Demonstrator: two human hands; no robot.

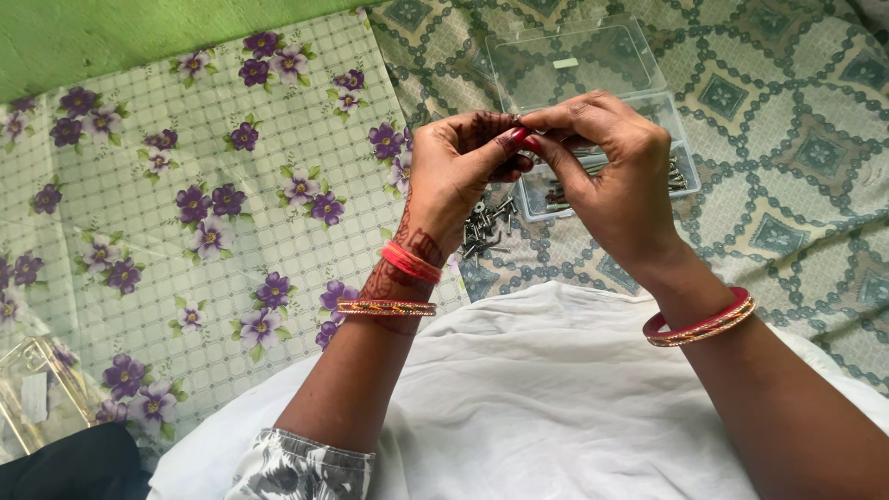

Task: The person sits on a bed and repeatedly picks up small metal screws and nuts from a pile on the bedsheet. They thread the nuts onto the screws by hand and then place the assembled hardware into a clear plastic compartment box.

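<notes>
Both hands, the left hand (458, 171) and right hand (611, 171), pinch something too tiny to tell between their fingertips, just above the small dark screws (486, 227) and clear plastic box (593, 102).

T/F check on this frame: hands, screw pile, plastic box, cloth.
1. Left hand and right hand meet at the fingertips. True.
2. The clear plastic box is shut. False: its lid stands open.
3. Loose screws lie on the cloth below the hands. True.
4. The flowered sheet is red. False: white with purple flowers.
5. Only the right wrist has bangles. False: both wrists do.
</notes>
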